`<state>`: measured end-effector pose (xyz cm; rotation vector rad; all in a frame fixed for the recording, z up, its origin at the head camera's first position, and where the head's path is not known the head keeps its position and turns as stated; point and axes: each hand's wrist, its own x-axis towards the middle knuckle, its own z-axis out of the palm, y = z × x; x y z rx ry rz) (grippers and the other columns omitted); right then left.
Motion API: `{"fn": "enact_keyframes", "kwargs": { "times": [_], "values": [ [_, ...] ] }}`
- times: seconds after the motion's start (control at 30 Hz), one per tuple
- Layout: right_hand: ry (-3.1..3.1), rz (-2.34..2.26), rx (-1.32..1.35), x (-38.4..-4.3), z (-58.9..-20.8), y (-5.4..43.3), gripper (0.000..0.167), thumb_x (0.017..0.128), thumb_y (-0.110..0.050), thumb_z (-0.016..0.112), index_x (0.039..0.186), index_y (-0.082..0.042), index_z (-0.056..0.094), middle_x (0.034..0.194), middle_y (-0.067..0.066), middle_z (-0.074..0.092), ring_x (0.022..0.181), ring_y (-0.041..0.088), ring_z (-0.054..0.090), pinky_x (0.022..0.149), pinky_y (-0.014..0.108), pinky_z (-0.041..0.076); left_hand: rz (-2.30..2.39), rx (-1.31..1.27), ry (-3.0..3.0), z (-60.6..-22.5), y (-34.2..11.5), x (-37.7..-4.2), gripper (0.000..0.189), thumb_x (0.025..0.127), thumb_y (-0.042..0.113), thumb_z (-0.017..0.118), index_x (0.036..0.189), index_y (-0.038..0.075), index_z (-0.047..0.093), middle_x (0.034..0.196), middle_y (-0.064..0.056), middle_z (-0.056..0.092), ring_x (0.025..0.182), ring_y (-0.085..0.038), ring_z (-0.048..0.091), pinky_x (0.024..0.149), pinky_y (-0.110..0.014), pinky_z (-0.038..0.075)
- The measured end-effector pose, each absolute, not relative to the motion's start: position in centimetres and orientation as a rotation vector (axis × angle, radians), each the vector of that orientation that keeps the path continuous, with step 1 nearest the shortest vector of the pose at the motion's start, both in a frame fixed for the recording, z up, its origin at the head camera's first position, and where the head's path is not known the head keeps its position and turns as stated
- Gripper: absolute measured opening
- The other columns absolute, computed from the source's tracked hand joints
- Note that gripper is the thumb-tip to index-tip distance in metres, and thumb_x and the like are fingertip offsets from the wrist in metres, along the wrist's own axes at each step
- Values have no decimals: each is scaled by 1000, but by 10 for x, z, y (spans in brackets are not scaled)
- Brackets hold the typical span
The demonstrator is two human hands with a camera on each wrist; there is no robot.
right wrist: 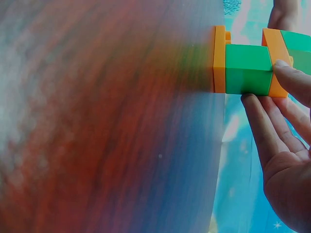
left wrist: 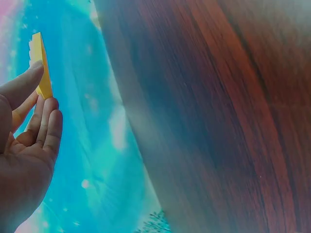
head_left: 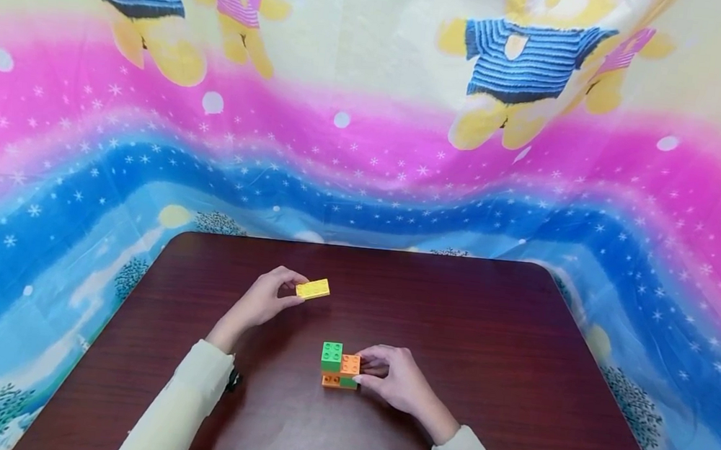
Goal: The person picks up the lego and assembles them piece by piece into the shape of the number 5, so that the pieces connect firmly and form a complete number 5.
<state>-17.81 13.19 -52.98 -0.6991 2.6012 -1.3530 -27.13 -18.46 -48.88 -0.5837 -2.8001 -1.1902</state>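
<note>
My left hand (head_left: 270, 298) pinches a flat yellow building brick (head_left: 313, 289) between thumb and fingers, raised over the far left part of the table. The left wrist view shows the yellow brick (left wrist: 43, 65) edge-on, studs facing away from the thumb. A stack of toy bricks stands on the table near the middle: a flat orange brick (right wrist: 219, 60) at the bottom, a green block (right wrist: 248, 69) on it, another flat orange brick (head_left: 350, 364) above, and a green block (head_left: 331, 356) on top at the left. My right hand (head_left: 399, 379) holds the stack's right side, thumb on the upper orange brick.
The dark wooden table (head_left: 488, 324) has rounded far corners. A cloth backdrop (head_left: 367, 153) printed with bears and snowflakes hangs behind it and along both sides. Dark bands sit at both wrists below pale sleeves (head_left: 177, 396).
</note>
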Motion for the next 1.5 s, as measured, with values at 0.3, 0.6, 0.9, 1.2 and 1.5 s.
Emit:
{"fn": "enact_keyframes", "kwargs": {
  "times": [0.3,0.6,0.9,1.2,1.5],
  "values": [
    [2610,-1330,-707,-179,-529,132,30,88,-19,85,115,-12,75,110,3,76,95,16,74,82,26,60,-1164,-709,-2784,-475,-174,-239,37,91,16,81,126,16,70,116,-1,66,108,-28,65,95,-47,55],
    [2616,-1328,-707,-180,-529,132,30,88,-20,85,115,-12,75,110,3,76,95,15,73,82,25,60,-1147,-809,-2754,-462,-166,-215,38,89,14,82,125,20,70,115,5,66,107,-24,65,94,-43,57],
    [2602,-1348,-720,-179,-529,132,29,88,-18,85,115,-11,75,110,3,76,95,15,74,82,24,60,-1118,-876,-2754,-454,-158,-198,38,89,20,83,125,25,71,116,10,65,107,-12,61,95,-37,56],
    [2617,-1327,-717,-180,-530,133,30,87,-18,85,115,-10,75,110,4,76,94,15,74,82,25,60,-1118,-955,-2746,-449,-150,-188,40,89,20,83,127,24,70,119,10,65,108,-10,59,89,-31,57],
    [2618,-1324,-707,-179,-530,134,32,87,-20,85,115,-10,75,110,4,76,94,15,74,82,27,60,-1168,-981,-2745,-450,-146,-182,41,89,20,83,127,26,70,120,10,65,106,-9,58,87,-29,56]
  ]
}}
